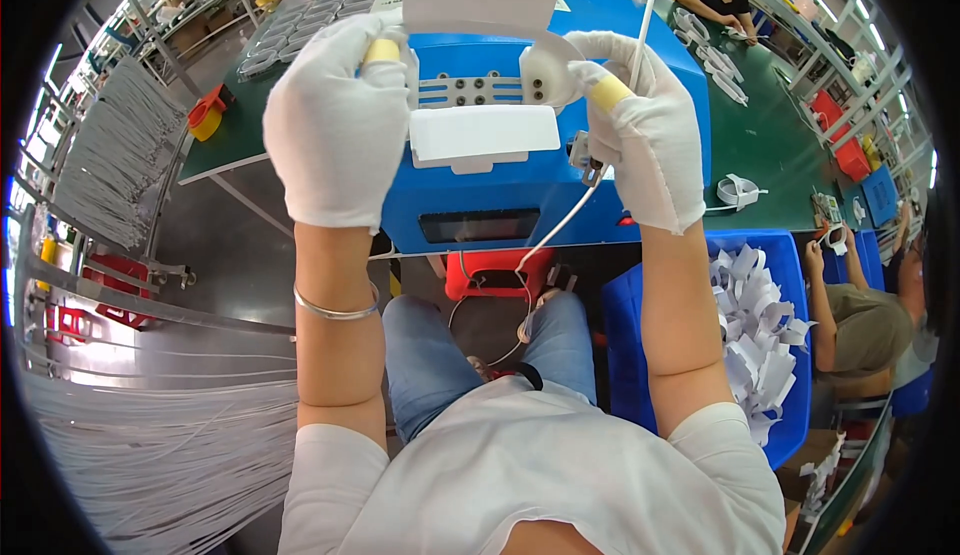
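Observation:
Both my hands wear white gloves with yellow tape round the thumbs. My left hand [342, 120] is closed, its thumb and fingers pinching the left side of a white die-cut paper piece [480, 3]. My right hand [645, 120] pinches the curled right end of the paper; a white cable [645, 30] runs up past its fingers. The paper's lower white panel [485, 135] faces me; whether it joins the upper panel is hidden by my hands. Between the panels shows a slotted metal bracket [470, 90] on a blue machine [470, 190].
A blue bin [790, 355] of white paper pieces [755, 355] stands by my right arm. Coiled white cable [738, 191] lies on the green table [770, 145]. A red-and-yellow tape dispenser [207, 115] sits at left. Racks of white cables [170, 445] hang left. Other people work ahead and right.

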`<action>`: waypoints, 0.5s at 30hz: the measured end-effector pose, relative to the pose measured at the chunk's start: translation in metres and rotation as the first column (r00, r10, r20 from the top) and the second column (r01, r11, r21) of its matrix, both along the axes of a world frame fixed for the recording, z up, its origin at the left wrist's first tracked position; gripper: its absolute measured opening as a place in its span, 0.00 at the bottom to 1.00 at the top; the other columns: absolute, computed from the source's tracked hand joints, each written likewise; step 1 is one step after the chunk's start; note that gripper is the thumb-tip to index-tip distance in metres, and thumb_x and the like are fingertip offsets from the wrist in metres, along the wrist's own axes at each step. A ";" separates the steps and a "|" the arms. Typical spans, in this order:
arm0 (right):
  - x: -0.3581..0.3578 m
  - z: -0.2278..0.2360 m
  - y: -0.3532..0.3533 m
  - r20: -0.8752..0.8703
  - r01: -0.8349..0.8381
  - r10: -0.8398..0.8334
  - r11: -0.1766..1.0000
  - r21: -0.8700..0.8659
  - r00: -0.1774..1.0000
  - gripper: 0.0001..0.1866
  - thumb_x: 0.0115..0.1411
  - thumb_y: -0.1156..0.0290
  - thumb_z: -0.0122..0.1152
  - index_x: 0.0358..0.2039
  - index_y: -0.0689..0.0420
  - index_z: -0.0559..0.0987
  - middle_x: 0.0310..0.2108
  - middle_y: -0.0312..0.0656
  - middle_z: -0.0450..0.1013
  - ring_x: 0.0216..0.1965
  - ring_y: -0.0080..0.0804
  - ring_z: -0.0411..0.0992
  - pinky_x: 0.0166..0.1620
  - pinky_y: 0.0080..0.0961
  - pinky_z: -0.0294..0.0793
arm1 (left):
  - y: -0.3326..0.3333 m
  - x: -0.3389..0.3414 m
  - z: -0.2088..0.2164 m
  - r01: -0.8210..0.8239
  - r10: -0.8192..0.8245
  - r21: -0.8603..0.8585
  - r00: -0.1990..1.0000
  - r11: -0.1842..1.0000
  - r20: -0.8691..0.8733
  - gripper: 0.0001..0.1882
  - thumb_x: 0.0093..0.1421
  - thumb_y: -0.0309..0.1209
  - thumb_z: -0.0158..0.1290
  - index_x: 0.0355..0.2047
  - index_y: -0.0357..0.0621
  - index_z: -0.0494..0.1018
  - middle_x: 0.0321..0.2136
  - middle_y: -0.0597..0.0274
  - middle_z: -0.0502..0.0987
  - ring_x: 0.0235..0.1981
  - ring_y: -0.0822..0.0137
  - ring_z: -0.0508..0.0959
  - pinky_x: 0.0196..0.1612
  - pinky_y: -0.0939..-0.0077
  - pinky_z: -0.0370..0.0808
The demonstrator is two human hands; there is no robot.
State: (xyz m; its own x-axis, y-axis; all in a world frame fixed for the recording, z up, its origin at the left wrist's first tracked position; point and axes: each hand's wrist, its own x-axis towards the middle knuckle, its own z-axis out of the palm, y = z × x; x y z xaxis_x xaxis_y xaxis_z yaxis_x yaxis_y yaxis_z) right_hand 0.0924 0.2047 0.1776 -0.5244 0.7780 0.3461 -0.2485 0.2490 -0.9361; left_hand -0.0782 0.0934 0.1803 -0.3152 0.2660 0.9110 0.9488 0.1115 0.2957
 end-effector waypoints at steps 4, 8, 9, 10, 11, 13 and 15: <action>0.001 0.000 0.003 -0.015 -0.058 0.056 0.988 -0.142 0.998 0.13 0.56 0.72 0.63 0.41 0.60 0.74 0.21 0.31 0.68 0.14 0.11 0.58 0.15 0.09 0.55 | 0.002 -0.010 0.002 0.401 -0.335 0.029 0.721 0.916 0.607 0.11 0.57 0.26 0.51 0.39 0.39 0.78 0.28 0.64 0.78 0.29 0.76 0.75 0.33 0.81 0.73; -0.007 -0.002 -0.012 0.054 0.081 -0.078 0.995 -0.060 0.995 0.13 0.56 0.75 0.61 0.43 0.61 0.73 0.21 0.31 0.67 0.15 0.11 0.58 0.17 0.09 0.54 | 0.002 -0.028 -0.008 0.499 -0.390 0.087 0.545 0.862 0.742 0.15 0.59 0.29 0.52 0.45 0.36 0.75 0.32 0.65 0.78 0.30 0.80 0.73 0.34 0.86 0.71; -0.007 -0.004 -0.015 0.053 0.082 -0.079 0.995 -0.061 0.995 0.13 0.56 0.75 0.61 0.43 0.61 0.73 0.21 0.31 0.67 0.15 0.11 0.58 0.17 0.09 0.54 | 0.003 -0.026 -0.012 0.500 -0.390 0.086 0.545 0.862 0.742 0.15 0.59 0.29 0.52 0.45 0.36 0.75 0.32 0.65 0.78 0.30 0.80 0.73 0.34 0.86 0.71; -0.007 -0.006 -0.017 0.026 0.122 -0.123 0.992 0.029 0.992 0.15 0.56 0.76 0.61 0.45 0.62 0.73 0.21 0.30 0.67 0.17 0.11 0.58 0.18 0.09 0.55 | 0.004 -0.022 -0.015 0.415 -0.421 0.168 0.654 0.894 0.628 0.16 0.58 0.29 0.54 0.46 0.36 0.74 0.32 0.66 0.78 0.31 0.80 0.73 0.34 0.87 0.71; -0.006 -0.008 -0.019 -0.007 0.169 -0.169 0.979 0.117 0.986 0.16 0.57 0.76 0.61 0.46 0.62 0.73 0.21 0.30 0.67 0.18 0.11 0.58 0.20 0.09 0.56 | 0.006 -0.015 -0.020 0.340 -0.427 0.260 0.753 0.904 0.501 0.18 0.58 0.30 0.55 0.47 0.36 0.74 0.33 0.66 0.77 0.31 0.80 0.73 0.34 0.87 0.71; -0.006 -0.010 -0.023 0.011 0.165 -0.169 0.973 0.159 0.986 0.18 0.57 0.77 0.60 0.48 0.63 0.72 0.21 0.30 0.66 0.20 0.11 0.58 0.21 0.09 0.57 | 0.004 -0.002 -0.034 0.311 -0.438 0.336 0.791 0.889 0.428 0.17 0.56 0.24 0.56 0.47 0.36 0.73 0.38 0.62 0.78 0.37 0.77 0.75 0.39 0.84 0.73; -0.011 -0.009 -0.032 0.055 0.170 -0.181 0.973 0.159 0.982 0.20 0.57 0.77 0.60 0.51 0.63 0.71 0.22 0.29 0.66 0.23 0.12 0.57 0.23 0.09 0.58 | 0.003 -0.004 -0.045 0.249 -0.291 0.195 0.929 0.949 0.230 0.17 0.57 0.20 0.53 0.49 0.36 0.72 0.41 0.57 0.78 0.39 0.73 0.77 0.42 0.81 0.74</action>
